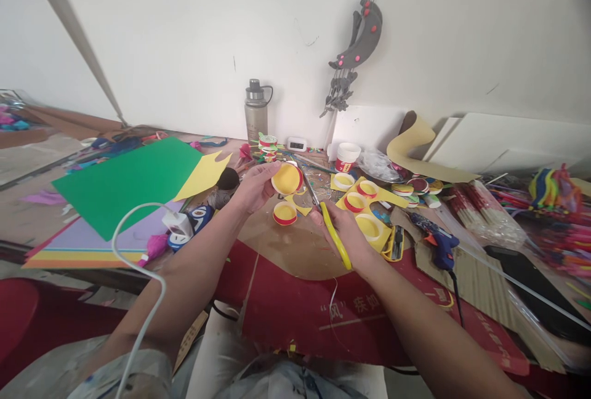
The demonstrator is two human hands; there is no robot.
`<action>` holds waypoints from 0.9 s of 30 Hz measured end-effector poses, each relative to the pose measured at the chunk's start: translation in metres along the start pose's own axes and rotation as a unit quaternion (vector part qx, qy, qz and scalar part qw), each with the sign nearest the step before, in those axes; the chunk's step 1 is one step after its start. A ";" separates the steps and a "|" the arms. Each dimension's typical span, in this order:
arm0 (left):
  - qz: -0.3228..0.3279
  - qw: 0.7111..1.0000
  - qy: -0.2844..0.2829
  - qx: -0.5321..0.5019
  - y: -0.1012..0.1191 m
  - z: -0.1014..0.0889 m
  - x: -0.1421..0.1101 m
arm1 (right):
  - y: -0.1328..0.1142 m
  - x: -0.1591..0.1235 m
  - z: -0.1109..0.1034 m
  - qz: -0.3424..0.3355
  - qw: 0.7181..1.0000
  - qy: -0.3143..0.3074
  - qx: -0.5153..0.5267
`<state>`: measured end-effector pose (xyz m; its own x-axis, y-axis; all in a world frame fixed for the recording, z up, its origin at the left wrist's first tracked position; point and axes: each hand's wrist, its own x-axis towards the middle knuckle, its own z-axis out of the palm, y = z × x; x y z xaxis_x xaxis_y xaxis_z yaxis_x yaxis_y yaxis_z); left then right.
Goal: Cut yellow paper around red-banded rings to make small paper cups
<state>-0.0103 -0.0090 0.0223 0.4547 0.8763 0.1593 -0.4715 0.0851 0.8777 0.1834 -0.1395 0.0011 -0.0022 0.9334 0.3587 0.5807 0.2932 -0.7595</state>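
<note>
My left hand (257, 187) grips a round paper piece (287, 178) with a yellow face and a red-and-white rim, held up over the table. Closed around yellow-handled scissors (333, 234), my right hand (344, 226) is just right of it. The scissor blades point up and left, close to the rim; whether they touch it I cannot tell. Below lies a similar red-rimmed yellow round (285, 213), with a curved yellow scrap (300, 203) beside it. To the right, several rings, red and white, sit on yellow paper (382, 193).
A glue gun (441, 245), yellow utility knife (394, 243) and black phone (540, 288) lie on the right. Green paper (133, 183) and a white charger with cable (178, 223) are on the left. A bottle (256, 117) and paper cup (347, 157) stand at the back.
</note>
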 end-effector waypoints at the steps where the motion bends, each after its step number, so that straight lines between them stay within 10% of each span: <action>1: -0.002 1.000 -0.004 0.003 0.000 0.000 0.000 | 0.000 0.000 0.000 0.003 1.000 -0.002 0.003; 27: -0.005 0.998 -0.045 0.034 -0.004 -0.002 0.000 | -0.005 -0.003 -0.001 0.018 0.999 -0.013 0.037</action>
<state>-0.0101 -0.0087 0.0174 0.5267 0.8290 0.1882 -0.4159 0.0582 0.9075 0.1815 -0.1438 0.0046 -0.0049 0.9484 0.3170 0.5182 0.2735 -0.8104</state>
